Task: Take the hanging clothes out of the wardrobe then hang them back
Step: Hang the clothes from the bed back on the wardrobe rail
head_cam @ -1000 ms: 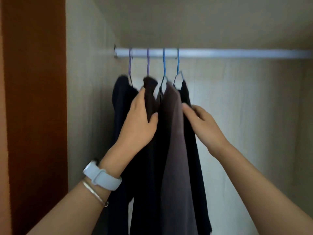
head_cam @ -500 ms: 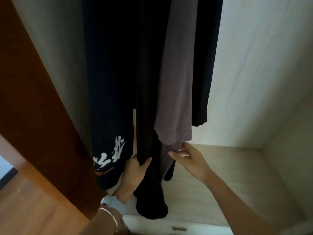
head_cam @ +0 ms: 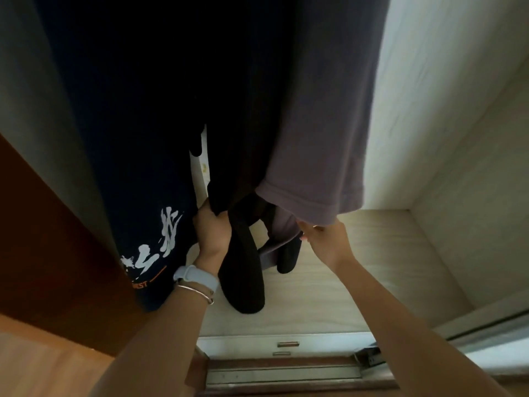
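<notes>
Several dark clothes hang down inside the wardrobe; the rail and hangers are out of view above. A navy garment with white lettering (head_cam: 137, 167) hangs at the left. A black garment (head_cam: 243, 267) hangs in the middle, its lower end bunched. A grey-purple shirt (head_cam: 320, 144) hangs at the right. My left hand (head_cam: 213, 230), with a pale watch on the wrist, is closed on the black garment's lower part. My right hand (head_cam: 323, 239) pinches the hem of the grey-purple shirt from below.
The wardrobe's pale wooden floor (head_cam: 357, 282) lies below the clothes, with pale walls at the right and back (head_cam: 443, 110). A brown door panel (head_cam: 43, 239) stands at the left. White drawer fronts with small handles (head_cam: 287, 344) sit under the wardrobe floor.
The view dropped from the rail to the clothes' lower ends. Both hands moved down from the garments' shoulders and took hold of the lower edges, bunching the black garment.
</notes>
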Action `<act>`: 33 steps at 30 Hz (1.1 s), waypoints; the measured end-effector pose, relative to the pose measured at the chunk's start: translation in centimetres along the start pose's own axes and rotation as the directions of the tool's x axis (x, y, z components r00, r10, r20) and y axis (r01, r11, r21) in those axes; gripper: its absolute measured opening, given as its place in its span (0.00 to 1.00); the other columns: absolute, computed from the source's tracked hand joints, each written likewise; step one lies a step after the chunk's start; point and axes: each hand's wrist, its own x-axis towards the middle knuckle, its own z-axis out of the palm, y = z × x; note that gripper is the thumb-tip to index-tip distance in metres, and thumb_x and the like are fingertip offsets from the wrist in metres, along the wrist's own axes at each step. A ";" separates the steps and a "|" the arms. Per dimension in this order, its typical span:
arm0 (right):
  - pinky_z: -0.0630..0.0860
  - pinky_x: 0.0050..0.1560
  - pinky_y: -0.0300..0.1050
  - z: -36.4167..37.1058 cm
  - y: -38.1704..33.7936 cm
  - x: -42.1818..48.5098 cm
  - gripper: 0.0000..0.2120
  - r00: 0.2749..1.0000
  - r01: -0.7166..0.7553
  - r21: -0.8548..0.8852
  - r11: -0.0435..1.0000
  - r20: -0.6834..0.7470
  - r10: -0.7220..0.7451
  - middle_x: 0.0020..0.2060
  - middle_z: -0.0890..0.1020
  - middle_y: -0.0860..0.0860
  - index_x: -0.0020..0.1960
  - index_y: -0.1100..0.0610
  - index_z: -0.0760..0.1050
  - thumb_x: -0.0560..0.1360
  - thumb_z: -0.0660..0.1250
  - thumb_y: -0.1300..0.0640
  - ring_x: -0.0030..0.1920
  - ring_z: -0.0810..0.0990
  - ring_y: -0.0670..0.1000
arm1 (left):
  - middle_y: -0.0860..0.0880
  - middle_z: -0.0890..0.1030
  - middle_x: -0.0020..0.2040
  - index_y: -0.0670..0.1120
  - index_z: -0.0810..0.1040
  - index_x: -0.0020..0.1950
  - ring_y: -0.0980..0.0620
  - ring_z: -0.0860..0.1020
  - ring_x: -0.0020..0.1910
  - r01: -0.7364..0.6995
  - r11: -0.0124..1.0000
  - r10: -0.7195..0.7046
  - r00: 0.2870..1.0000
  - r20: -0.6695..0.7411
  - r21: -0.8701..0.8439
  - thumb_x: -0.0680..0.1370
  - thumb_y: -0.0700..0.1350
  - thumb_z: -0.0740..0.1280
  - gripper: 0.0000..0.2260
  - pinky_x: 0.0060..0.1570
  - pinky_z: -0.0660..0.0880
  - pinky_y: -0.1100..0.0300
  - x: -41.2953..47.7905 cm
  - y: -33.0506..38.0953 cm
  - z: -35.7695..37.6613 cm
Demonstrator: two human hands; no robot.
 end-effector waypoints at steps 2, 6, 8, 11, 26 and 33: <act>0.72 0.34 0.41 0.0 0.5 0.4 0.11 0.999 -0.022 0.025 0.999 -0.023 0.023 0.36 0.82 0.60 0.39 0.66 0.77 0.75 0.63 0.60 0.37 0.81 0.57 | 0.37 0.80 0.56 0.36 0.75 0.59 0.41 0.78 0.57 0.001 1.000 -0.002 0.999 0.041 0.028 0.77 0.45 0.64 0.15 0.54 0.74 0.57 -0.5 -0.5 0.3; 0.71 0.34 0.37 0.0 1.1 0.5 0.11 0.999 -0.028 -0.025 0.999 -0.021 0.028 0.37 0.83 0.56 0.45 0.64 0.80 0.75 0.63 0.57 0.39 0.80 0.55 | 0.38 0.82 0.48 0.34 0.78 0.52 0.41 0.80 0.50 -0.029 0.994 0.017 0.994 0.108 0.109 0.76 0.48 0.66 0.16 0.44 0.71 0.60 -2.1 -3.2 0.2; 0.71 0.36 0.37 -0.1 1.5 0.4 0.09 1.000 -0.017 -0.041 0.999 -0.019 0.016 0.39 0.83 0.55 0.46 0.61 0.80 0.75 0.63 0.57 0.40 0.81 0.54 | 0.41 0.81 0.42 0.34 0.79 0.49 0.42 0.81 0.48 -0.020 0.989 -0.001 0.990 0.139 0.147 0.75 0.48 0.67 0.16 0.42 0.71 0.59 -2.4 -4.2 -0.2; 0.73 0.41 0.42 -0.1 2.5 -0.1 0.09 0.999 -0.029 -0.049 0.998 -0.021 0.028 0.42 0.84 0.55 0.46 0.60 0.79 0.75 0.64 0.55 0.43 0.82 0.55 | 0.40 0.82 0.44 0.35 0.79 0.49 0.42 0.81 0.49 -0.057 0.977 0.017 0.982 0.191 0.205 0.74 0.50 0.68 0.17 0.44 0.73 0.57 -2.6 -5.2 -0.7; 0.75 0.59 0.52 -1.0 21.4 -17.2 0.13 0.748 -0.629 -0.117 0.768 0.174 0.640 0.53 0.81 0.58 0.57 0.62 0.77 0.74 0.66 0.58 0.53 0.79 0.55 | 0.38 0.72 0.67 0.38 0.67 0.68 0.42 0.70 0.66 -0.006 0.764 -0.528 0.571 0.629 0.646 0.75 0.49 0.67 0.26 0.63 0.67 0.53 -13.5 -18.4 -1.9; 0.72 0.38 0.41 -2.5 26.9 -31.0 0.06 0.404 -0.915 0.041 0.402 0.131 0.906 0.40 0.79 0.54 0.47 0.59 0.77 0.76 0.62 0.59 0.39 0.76 0.50 | 0.41 0.77 0.59 0.39 0.74 0.62 0.48 0.75 0.54 0.032 0.676 -0.711 0.289 0.641 0.736 0.78 0.41 0.63 0.13 0.47 0.71 0.61 -18.4 -22.7 -2.1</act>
